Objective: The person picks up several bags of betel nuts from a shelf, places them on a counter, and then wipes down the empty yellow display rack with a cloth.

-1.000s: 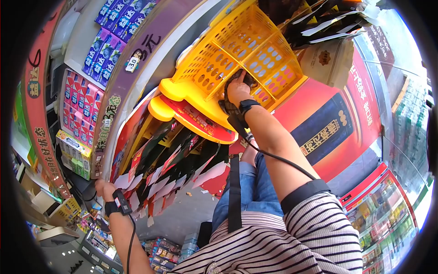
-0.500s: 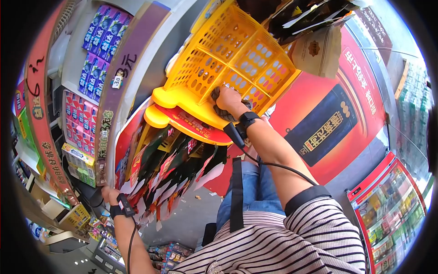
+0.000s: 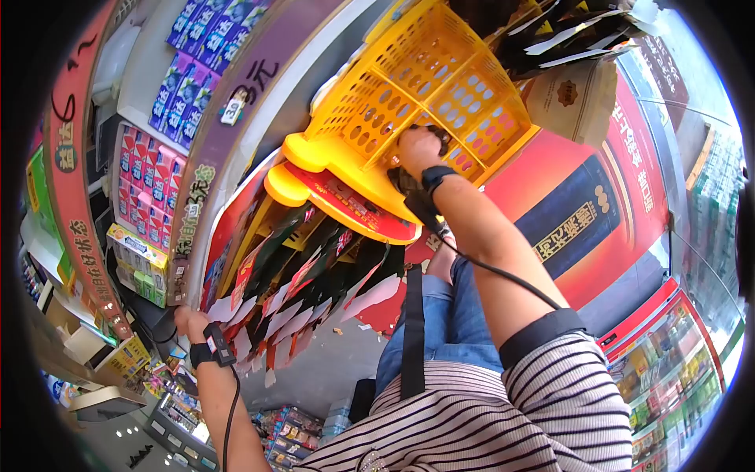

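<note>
"What do we have in our right hand point(image 3: 421, 148)?"

"We have a dark cloth point(image 3: 443, 141). Our fingers are curled shut around it, and bits poke out on both sides. We can't see our fingertips, because the back of our hand hides them."

"Where is the cloth?"

"It is in the yellow basket point(image 3: 350, 118), by the low front edge. The basket has walls inside that make little boxes. Our hand covers the spot, so we can't tell which box the cloth is in."

"And our left hand point(image 3: 189, 321)?"

"It is at the low end of the purple strip point(image 3: 228, 110), near the pink gum packs point(image 3: 149, 185). It looks small and blurry there. We can't tell how far open its fingers are, or if they hold anything."

"What hangs under the basket?"

"Lots of dark packets point(image 3: 314, 271) with pale ends. They overlap, so many are partly hidden. Our right arm covers part of the big red poster point(image 3: 503, 185)."
</note>
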